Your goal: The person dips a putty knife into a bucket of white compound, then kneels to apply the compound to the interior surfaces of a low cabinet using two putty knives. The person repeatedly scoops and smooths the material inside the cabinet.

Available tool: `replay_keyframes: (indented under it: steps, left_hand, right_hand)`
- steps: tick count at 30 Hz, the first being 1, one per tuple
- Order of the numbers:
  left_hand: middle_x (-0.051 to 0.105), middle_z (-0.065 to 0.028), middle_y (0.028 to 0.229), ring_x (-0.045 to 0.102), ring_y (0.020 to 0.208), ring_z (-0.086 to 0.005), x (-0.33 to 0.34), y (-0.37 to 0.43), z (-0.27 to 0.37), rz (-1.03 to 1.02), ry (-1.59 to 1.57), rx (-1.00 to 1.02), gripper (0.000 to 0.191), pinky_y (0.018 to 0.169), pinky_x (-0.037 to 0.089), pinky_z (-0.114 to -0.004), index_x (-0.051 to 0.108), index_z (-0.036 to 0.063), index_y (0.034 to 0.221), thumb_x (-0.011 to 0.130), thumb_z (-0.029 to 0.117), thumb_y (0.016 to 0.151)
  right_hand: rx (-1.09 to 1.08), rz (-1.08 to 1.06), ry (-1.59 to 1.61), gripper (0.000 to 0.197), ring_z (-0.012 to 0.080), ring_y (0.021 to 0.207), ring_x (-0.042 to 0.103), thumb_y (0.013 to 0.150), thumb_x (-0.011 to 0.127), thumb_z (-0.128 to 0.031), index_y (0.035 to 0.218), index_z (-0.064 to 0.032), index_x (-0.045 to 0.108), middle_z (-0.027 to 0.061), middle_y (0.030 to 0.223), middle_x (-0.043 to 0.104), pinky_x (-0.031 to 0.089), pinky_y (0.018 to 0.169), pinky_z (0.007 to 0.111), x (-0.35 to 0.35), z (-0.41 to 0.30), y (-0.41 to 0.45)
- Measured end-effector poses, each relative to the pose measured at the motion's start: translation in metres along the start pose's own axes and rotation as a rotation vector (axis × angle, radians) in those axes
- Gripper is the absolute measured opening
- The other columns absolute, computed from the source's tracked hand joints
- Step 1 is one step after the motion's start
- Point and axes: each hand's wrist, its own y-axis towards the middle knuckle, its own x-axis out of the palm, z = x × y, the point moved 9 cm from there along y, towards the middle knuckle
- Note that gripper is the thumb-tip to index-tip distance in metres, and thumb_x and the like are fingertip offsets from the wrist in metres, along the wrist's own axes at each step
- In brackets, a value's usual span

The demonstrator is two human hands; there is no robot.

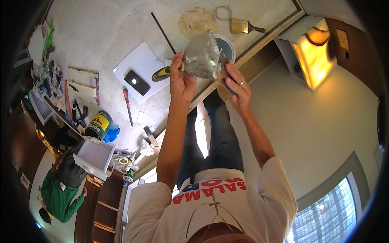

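Note:
My left hand (pixel 182 80) grips a putty knife by its yellow-and-black handle (pixel 161 73), near the base of the wide metal blade (pixel 200 57). The blade is smeared with grey and points to the right. In my right hand (pixel 238 85) is a flat metal scraper blade (pixel 223 68), its edge against or very close to the knife's blade; actual contact is hard to tell. Behind the two blades, partly hidden, stands a round tub (pixel 226 45) with a pale rim. A beige patch of putty-like material (pixel 197 21) lies on the work surface beyond.
On the worktop (pixel 112 36) are a paintbrush (pixel 244 26), a ring (pixel 224 13), a dark rod (pixel 162 32), a phone (pixel 137 82) on a white panel (pixel 142 56), a screwdriver (pixel 127 106) and a paint can (pixel 98 126). A person in green (pixel 60 194) is farther left, near an open drawer (pixel 95 155).

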Motion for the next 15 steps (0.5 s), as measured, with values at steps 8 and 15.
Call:
replay_keyframes:
  steps: [8,15]
  left_hand:
    - [0.060,-0.0087,0.125,0.056,0.115,-0.0225,0.003,0.001,0.011,-0.148,0.069,0.002,0.021,0.101,0.044,-0.040,0.062,0.0143,0.107,0.062,0.013,0.087]
    - [0.061,-0.0088,0.122,0.054,0.116,-0.0238,-0.003,0.021,0.009,-0.259,0.275,-0.038,0.018,0.103,0.041,-0.041,0.063,0.0142,0.106,0.062,0.016,0.088]
  right_hand:
    - [0.447,0.059,0.005,0.028,0.0239,0.111,0.060,0.090,0.049,0.004,0.112,-0.0045,0.065,0.0128,0.118,0.063,0.046,0.096,0.036,-0.039,0.063,-0.013]
    - [0.873,0.188,1.062,0.032,0.0144,0.096,0.061,0.095,0.058,-0.022,0.121,-0.0048,0.057,0.0043,0.106,0.065,0.049,0.087,0.031,-0.042,0.119,-0.020]
